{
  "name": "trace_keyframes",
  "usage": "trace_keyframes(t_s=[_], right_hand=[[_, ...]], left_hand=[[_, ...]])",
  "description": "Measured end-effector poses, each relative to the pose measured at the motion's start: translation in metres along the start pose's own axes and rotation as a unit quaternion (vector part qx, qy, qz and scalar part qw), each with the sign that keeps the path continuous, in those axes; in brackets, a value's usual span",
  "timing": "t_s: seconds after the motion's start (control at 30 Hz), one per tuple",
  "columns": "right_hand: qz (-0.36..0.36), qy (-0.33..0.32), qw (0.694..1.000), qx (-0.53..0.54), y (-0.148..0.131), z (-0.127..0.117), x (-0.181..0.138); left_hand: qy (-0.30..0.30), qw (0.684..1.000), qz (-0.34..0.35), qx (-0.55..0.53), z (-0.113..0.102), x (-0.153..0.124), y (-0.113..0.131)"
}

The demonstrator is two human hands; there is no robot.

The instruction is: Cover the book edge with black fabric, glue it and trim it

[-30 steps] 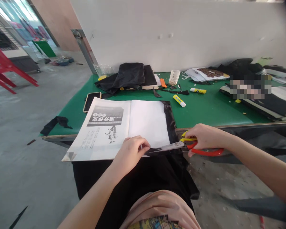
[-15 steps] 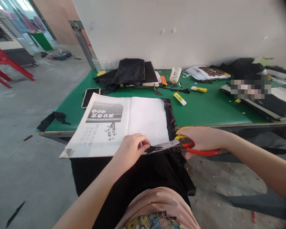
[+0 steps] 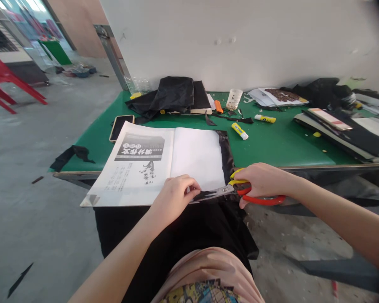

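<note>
An open book (image 3: 139,168) lies at the table's front edge, its printed page on the left and a blank white page on the right. Black fabric (image 3: 227,153) shows along the book's right side and hangs below its near edge. My left hand (image 3: 177,193) pinches the black fabric at the book's lower edge. My right hand (image 3: 259,183) grips scissors (image 3: 221,192) with yellow and red handles. Their blades point left, lying along the fabric close to my left fingertips. The blade tips are partly hidden by the dark cloth.
On the green table (image 3: 189,122) are two glue sticks (image 3: 240,131), a phone (image 3: 121,128), a plastic cup (image 3: 233,99) and a black fabric pile (image 3: 173,94). Dark-covered books (image 3: 344,130) lie at right. A red chair (image 3: 6,80) stands at left.
My right hand and the scissors have shifted slightly left, and the handles are closer together. My left hand keeps its pinch in nearly the same place.
</note>
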State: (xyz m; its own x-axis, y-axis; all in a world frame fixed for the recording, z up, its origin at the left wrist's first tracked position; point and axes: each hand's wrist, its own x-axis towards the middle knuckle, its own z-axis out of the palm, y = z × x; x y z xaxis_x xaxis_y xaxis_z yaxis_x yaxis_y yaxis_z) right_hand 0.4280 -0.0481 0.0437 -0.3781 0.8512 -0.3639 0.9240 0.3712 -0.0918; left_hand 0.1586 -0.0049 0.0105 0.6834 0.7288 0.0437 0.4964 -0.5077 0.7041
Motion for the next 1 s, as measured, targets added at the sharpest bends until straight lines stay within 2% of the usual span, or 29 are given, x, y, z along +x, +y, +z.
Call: trace_keyframes(t_s=[0.3, 0.4, 0.47, 0.53, 0.63, 0.77, 0.87, 1.0], right_hand=[[0.016, 0.003, 1.0, -0.013, 0.006, 0.006, -0.002], [0.013, 0.012, 1.0, 0.013, 0.01, 0.006, -0.009], [0.026, 0.018, 0.999, 0.037, 0.016, 0.006, -0.016], [0.06, 0.032, 0.996, 0.06, 0.022, 0.007, -0.025], [0.145, 0.087, 0.983, 0.07, 0.035, 0.01, -0.039], [0.305, 0.155, 0.939, 0.012, 0.056, 0.02, -0.049], [0.378, 0.139, 0.915, 0.012, 0.07, 0.027, -0.049], [0.389, 0.1, 0.915, 0.032, 0.081, 0.033, -0.043]], left_hand=[[0.02, 0.999, -0.005, -0.024, -0.001, 0.0, 0.0], [0.059, 0.998, -0.011, -0.036, -0.01, -0.003, 0.001], [0.109, 0.993, -0.016, -0.029, -0.02, -0.007, 0.001], [0.171, 0.985, -0.025, -0.012, -0.031, -0.013, 0.001], [0.24, 0.97, -0.047, 0.014, -0.046, -0.023, 0.0], [0.303, 0.948, -0.093, 0.035, -0.054, -0.037, -0.001], [0.329, 0.938, -0.106, 0.033, -0.051, -0.045, 0.0], [0.311, 0.946, -0.097, -0.008, -0.041, -0.05, 0.006]])
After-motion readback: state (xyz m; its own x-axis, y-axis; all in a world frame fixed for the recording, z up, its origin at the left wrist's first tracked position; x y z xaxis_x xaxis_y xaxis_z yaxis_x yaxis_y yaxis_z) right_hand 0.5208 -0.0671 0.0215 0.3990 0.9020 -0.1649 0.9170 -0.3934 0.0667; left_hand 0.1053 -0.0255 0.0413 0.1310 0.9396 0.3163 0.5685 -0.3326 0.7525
